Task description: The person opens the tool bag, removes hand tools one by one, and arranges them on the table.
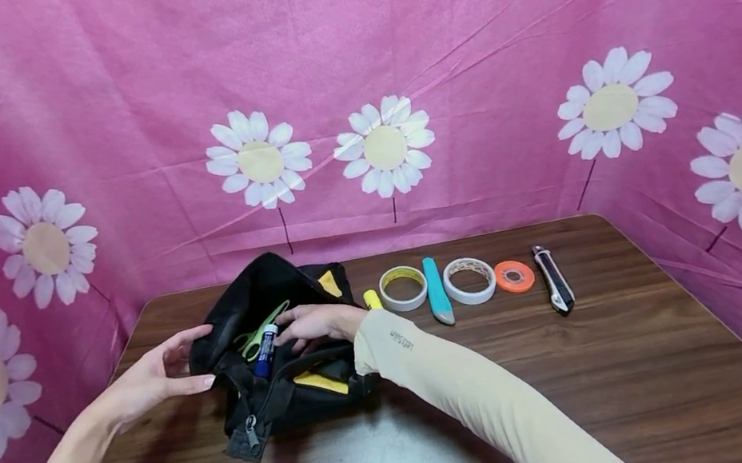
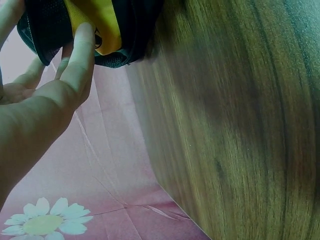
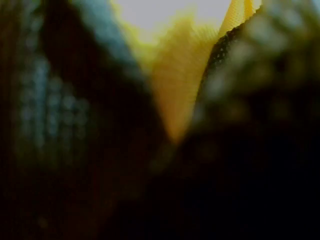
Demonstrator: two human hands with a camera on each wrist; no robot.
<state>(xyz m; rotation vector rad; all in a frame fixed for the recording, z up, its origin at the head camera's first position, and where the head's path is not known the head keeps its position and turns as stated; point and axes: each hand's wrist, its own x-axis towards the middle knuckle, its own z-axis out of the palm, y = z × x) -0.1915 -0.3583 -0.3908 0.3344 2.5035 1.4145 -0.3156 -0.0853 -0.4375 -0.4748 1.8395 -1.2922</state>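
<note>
A black tool bag (image 1: 298, 417) with yellow patches stands unzipped at the left of the table in the head view. My left hand (image 1: 154, 379) grips the left edge of its mouth, thumb in front and fingers behind. In the left wrist view, a finger of that hand (image 2: 65, 90) lies against the yellow patch. My right hand (image 1: 316, 323) reaches into the mouth from the right, its fingertips beside a blue glue stick (image 1: 265, 352) with a white cap. Whether they hold anything is hidden. Green-handled scissors (image 1: 253, 339) lie inside. The right wrist view shows mostly dark, blurred fabric.
To the right lie a yellow-capped item (image 1: 372, 299), a yellow-cored tape roll (image 1: 389, 299), a turquoise cutter (image 1: 437, 294), a white tape roll (image 1: 454, 293), an orange tape roll (image 1: 525, 276) and a box cutter (image 1: 553, 279). A pink flowered cloth (image 1: 452, 8) hangs behind the wooden table (image 1: 654, 365).
</note>
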